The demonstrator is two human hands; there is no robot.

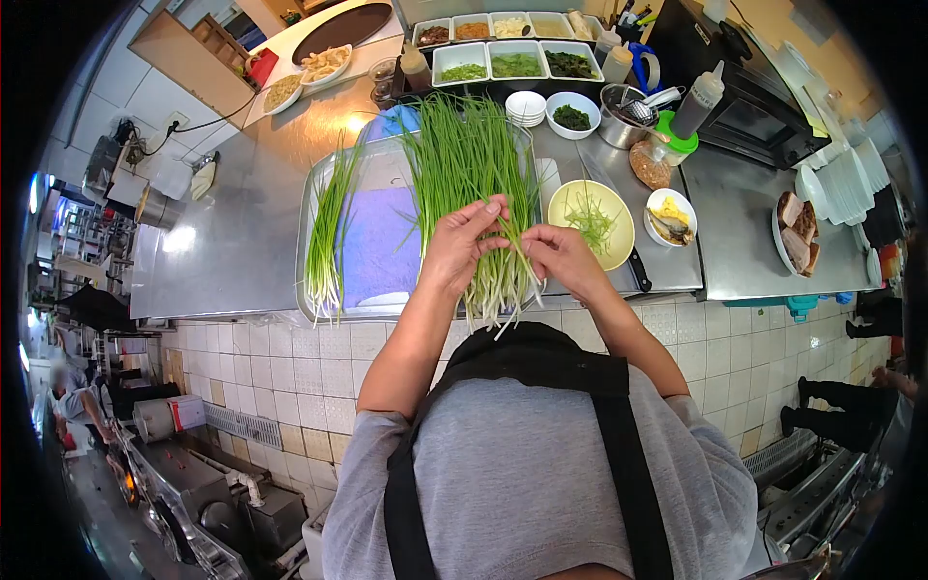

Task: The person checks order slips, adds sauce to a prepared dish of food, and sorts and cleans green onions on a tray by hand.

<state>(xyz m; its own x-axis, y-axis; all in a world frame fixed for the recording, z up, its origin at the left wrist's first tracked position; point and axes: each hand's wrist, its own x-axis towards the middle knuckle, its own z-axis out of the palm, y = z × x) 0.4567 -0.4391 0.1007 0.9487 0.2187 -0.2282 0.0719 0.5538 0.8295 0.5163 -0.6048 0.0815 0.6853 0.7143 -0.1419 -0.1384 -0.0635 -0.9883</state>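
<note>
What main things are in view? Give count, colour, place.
Tray: one, silver, on counter
Scallion bunches: two, green-white, on tray
Cloth: one, purple, on tray
Bowl of green strips: one, yellow, right of tray
Knife: one, black-handled, beside yellow bowl
Bowl of dark greens: one, white, behind yellow bowl
Pot: one, silver, beside dark greens
Jar: one, green-lidded, near pot
Ingredient tubs: at least seven, white, counter's back
Meat bowl: one, white, far right
Countertop oven: one, black, back right
Food plates: two, white, back left
Left hand: one, bare, at larger bunch
Right hand: one, bare, at larger bunch
</note>
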